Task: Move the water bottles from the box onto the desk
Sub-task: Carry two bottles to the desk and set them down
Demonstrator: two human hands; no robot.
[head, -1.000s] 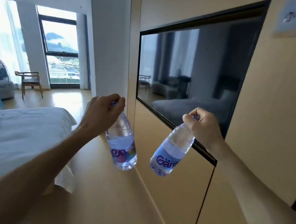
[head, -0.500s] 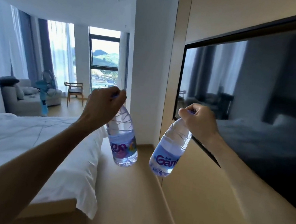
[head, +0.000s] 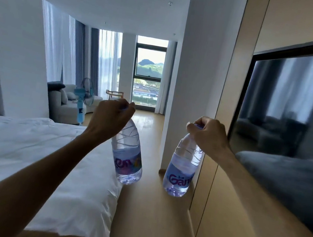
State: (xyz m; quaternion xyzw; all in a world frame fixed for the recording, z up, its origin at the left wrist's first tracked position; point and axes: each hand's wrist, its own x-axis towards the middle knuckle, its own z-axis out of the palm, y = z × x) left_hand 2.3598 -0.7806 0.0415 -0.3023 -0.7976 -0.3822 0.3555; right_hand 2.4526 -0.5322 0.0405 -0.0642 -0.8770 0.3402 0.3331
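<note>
Gripping 2 bottles (head: 128,154) (head: 181,172), 2 hands (head: 108,119) (head: 207,136)

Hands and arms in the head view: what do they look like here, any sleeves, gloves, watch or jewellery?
Two bare hands, the left hand and the right hand, on bare forearms. No sleeve shows anywhere along either arm up to the frame's edge. No gloves, and no watch, band or ring shows on the sides facing the camera. No markings are visible on either one.
</note>
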